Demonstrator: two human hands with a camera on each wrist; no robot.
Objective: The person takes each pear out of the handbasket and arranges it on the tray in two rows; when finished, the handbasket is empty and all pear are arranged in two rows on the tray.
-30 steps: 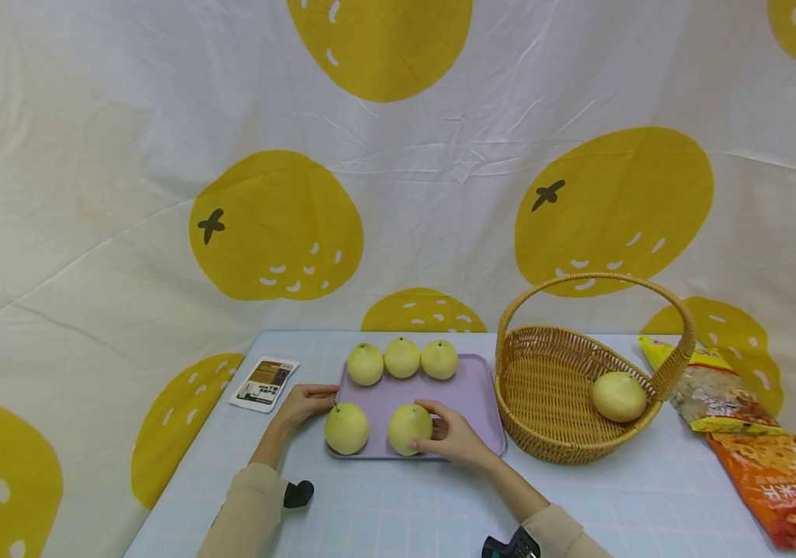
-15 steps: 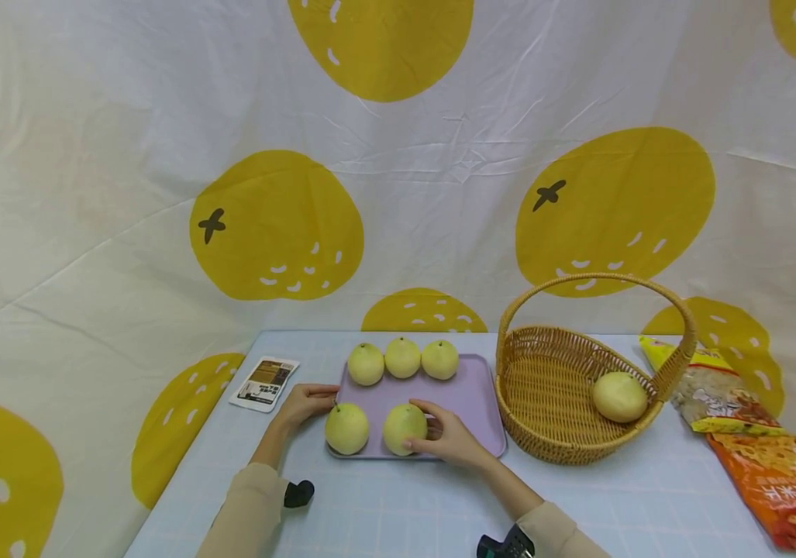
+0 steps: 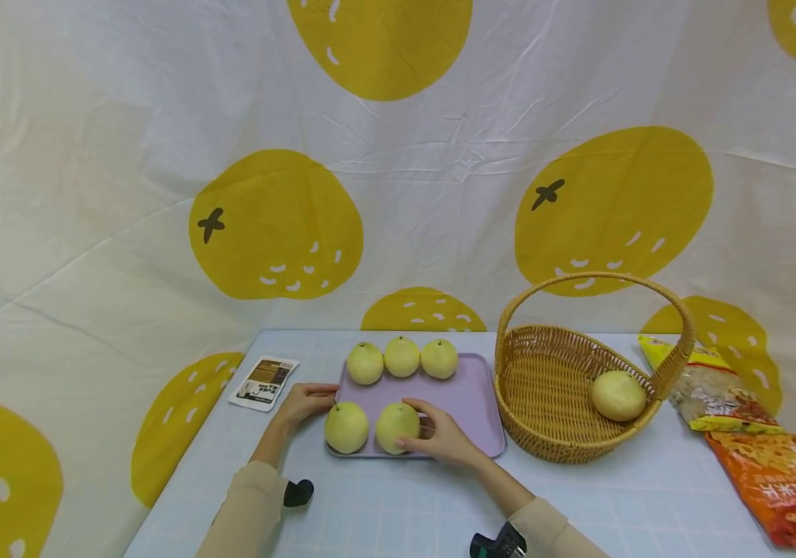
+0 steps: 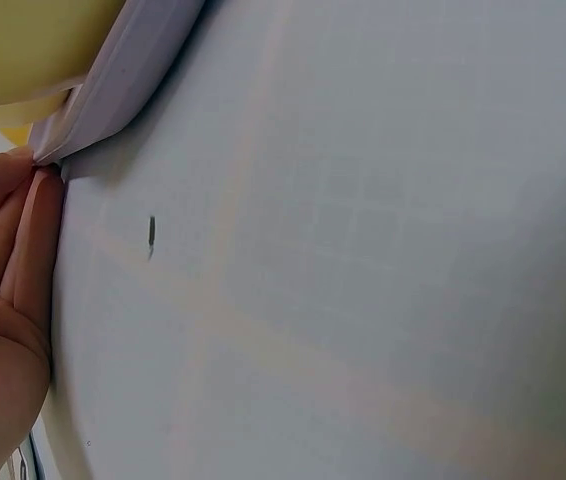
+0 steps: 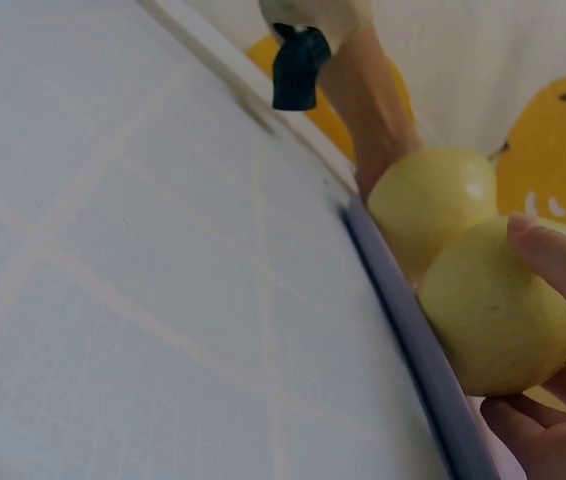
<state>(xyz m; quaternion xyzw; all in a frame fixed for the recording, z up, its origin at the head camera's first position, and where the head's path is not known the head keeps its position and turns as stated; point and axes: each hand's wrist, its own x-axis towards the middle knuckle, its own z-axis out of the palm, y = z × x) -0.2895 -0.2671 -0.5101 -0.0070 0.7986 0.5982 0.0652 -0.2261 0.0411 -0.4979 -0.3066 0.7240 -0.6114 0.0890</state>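
In the head view, my right hand [image 3: 444,437] holds a pale yellow pear [image 3: 398,428] at the front of the purple tray [image 3: 468,403]. Its thumb and fingers curve round the fruit, as the right wrist view also shows on the pear [image 5: 500,310]. Just left of it sits another pear [image 3: 346,428] with a dark stem. My left hand [image 3: 304,404] pinches the tray's left rim, thumb above and fingers against the edge; the left wrist view shows this grip on the tray corner [image 4: 88,125]. Three more pears [image 3: 401,357] stand in a row along the tray's back.
A wicker basket [image 3: 544,415] with a tall handle stands right of the tray, one pear [image 3: 618,396] inside. Farther right lie a yellow-edged snack bag [image 3: 718,391] and an orange bag [image 3: 781,488]. A white-and-brown packet [image 3: 263,384] lies at the left.
My right hand has moved slightly left with the pear, bringing it closer to the front-left pear. The left hand has stayed at the tray's rim.
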